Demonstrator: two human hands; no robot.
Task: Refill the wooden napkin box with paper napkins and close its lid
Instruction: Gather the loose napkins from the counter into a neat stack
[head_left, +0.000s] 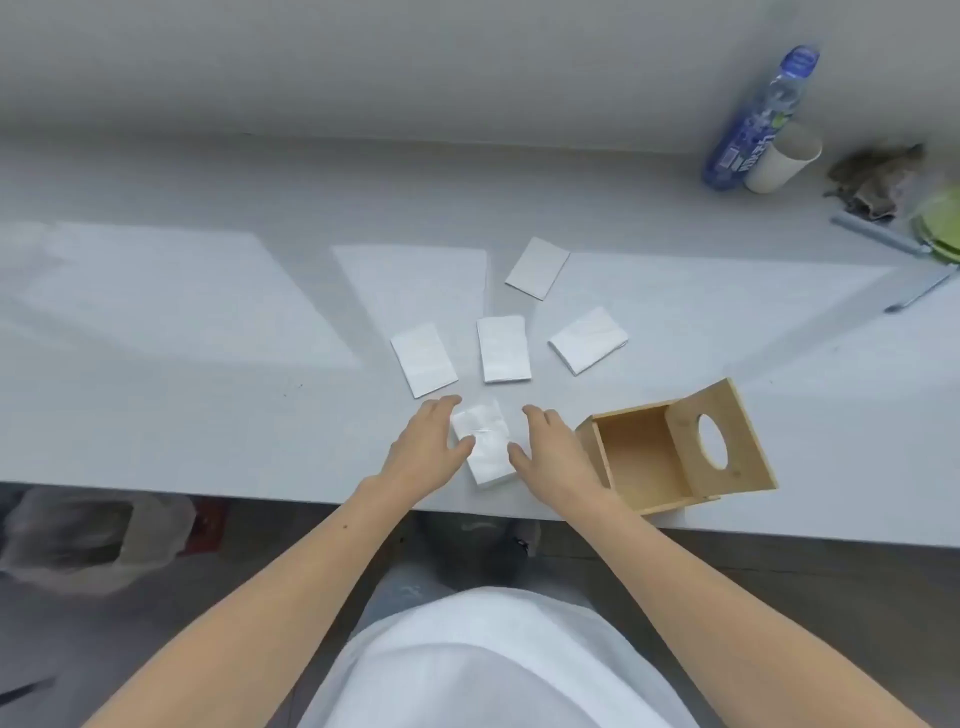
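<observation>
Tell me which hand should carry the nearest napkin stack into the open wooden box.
Right. The right hand lies between the nearest napkin stack and the wooden box, whose lid stands raised. The left hand is on the stack's far side and would likely have to reach across the right hand.

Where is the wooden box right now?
In the head view, the box stands at the table's near edge, right of centre, lid open, just right of the right hand.
</observation>
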